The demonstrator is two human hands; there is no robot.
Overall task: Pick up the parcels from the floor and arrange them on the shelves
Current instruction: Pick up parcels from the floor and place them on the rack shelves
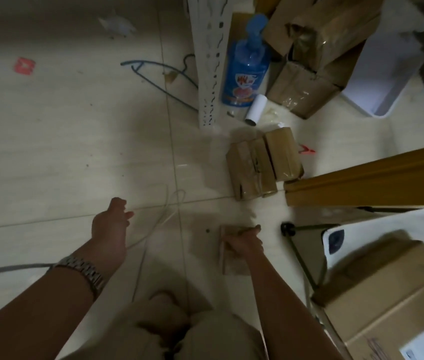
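Brown parcel [231, 252] low over the floor [50, 152], right hand [243, 245] curled round its top edge; looks light, stiff, tape maybe slick. Left hand [109, 227] loose, holding nothing.

The small parcel [232, 258] sits in the grip of the right hand [244, 246], just ahead of the person's knees. The left hand [111, 228] hangs well to its left, above a cable [151, 231] that runs across the floor. Beyond the small parcel lies a taped bundle of parcels [262, 165], its right side just beside the end of a wooden frame [369, 178]. Farther back stands a shelf post [209, 68], with a hanger [164, 74] on the floor to its left and a pump bottle [247, 63] just to its right. A paper roll [255, 110] lies at the bottle's foot. Right of the bottle is a heap of parcels [317, 55]. A large carton [387, 294] sits at the near right.
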